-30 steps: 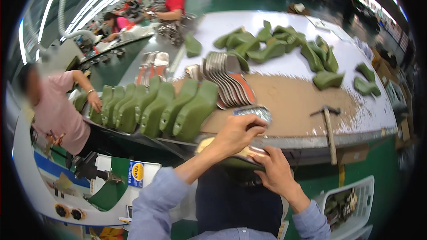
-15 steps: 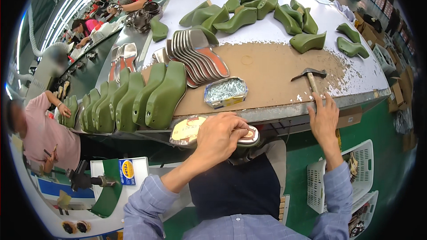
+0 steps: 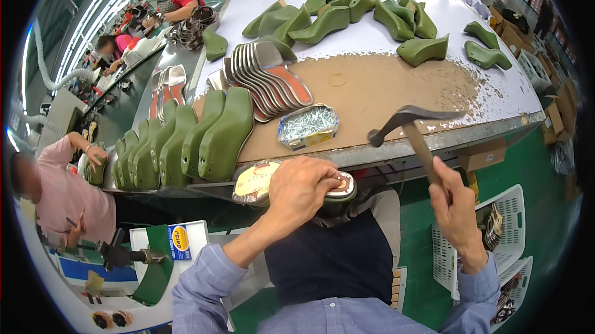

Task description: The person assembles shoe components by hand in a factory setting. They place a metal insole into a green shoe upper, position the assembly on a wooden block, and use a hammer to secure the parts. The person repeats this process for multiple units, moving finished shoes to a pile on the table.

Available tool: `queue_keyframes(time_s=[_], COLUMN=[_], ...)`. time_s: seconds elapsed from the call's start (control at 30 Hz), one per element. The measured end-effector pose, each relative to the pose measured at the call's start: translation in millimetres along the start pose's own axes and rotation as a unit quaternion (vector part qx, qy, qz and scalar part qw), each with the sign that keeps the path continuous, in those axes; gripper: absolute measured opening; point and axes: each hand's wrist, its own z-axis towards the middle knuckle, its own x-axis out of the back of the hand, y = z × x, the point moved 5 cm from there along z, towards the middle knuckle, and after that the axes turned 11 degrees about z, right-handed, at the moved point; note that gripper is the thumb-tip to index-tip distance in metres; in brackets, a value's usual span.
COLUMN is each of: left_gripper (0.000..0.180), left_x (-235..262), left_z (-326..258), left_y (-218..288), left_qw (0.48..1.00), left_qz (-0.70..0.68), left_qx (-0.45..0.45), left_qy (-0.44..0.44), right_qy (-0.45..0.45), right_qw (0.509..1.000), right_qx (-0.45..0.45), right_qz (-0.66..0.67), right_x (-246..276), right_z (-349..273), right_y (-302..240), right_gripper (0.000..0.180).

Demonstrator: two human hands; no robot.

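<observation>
My right hand [image 3: 455,207] grips the wooden handle of a hammer [image 3: 421,142], whose dark metal head is raised level with the table edge. Below that edge, over my lap, lies a shoe last with an insole [image 3: 257,180] on its upturned sole. The insole has a pale yellow front part and a brown, white-rimmed heel. Resting across its middle, my left hand [image 3: 304,188] has its thumb and fingers pinched together at the heel. Whatever sits between those fingertips is too small to make out. Just beyond this hand stands a box of nails [image 3: 308,125] on the table.
Green shoe lasts [image 3: 226,132] stand in a row at the table's left; several more [image 3: 328,24] lie at the back. A stack of insoles [image 3: 263,80] is between them. White baskets [image 3: 514,222] are on the floor at right. A co-worker in pink [image 3: 74,185] is at left.
My right hand has closed round the hammer and lifted it off the table, toward me. My left hand stays over the insole, its fingertips still pinched at the heel.
</observation>
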Motion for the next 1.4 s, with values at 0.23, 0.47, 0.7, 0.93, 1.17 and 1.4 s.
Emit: queue_keyframes(time_s=[0.23, 0.47, 0.7, 0.93, 1.17, 1.4], left_gripper=[0.008, 0.037, 0.054, 0.053, 0.055, 0.056], left_x=[-1.9, 13.2, 19.9, 17.2, 14.7, 12.6], left_z=[0.4, -2.4, -6.4, -9.2, -13.4, -12.9], left_y=[0.4, -2.8, -21.6, -17.7, -19.4, -19.7], left_qw=[0.999, 0.995, 0.980, 0.984, 0.984, 0.983], left_qz=[-0.016, 0.077, 0.134, 0.115, 0.126, 0.136], left_qx=[-0.020, -0.068, -0.070, -0.069, -0.054, -0.056], left_qy=[0.030, -0.004, -0.133, -0.119, -0.114, -0.112], right_qy=[-0.058, -0.031, 0.024, -0.045, 0.079, -0.174], right_qw=[0.990, 0.996, 0.990, 0.998, 0.975, 0.985], right_qx=[0.130, 0.084, -0.071, 0.040, 0.165, -0.008], right_qz=[0.005, 0.021, 0.119, 0.023, 0.123, -0.013], right_x=[-10.9, -17.5, -11.6, -13.4, 23.2, -26.7], right_z=[-9.5, -10.9, -35.3, -30.5, -39.6, -6.5], right_y=[-53.9, -48.6, -12.1, -36.9, -67.6, -56.3], right_gripper=[0.048, 0.049, 0.054, 0.051, 0.059, 0.052])
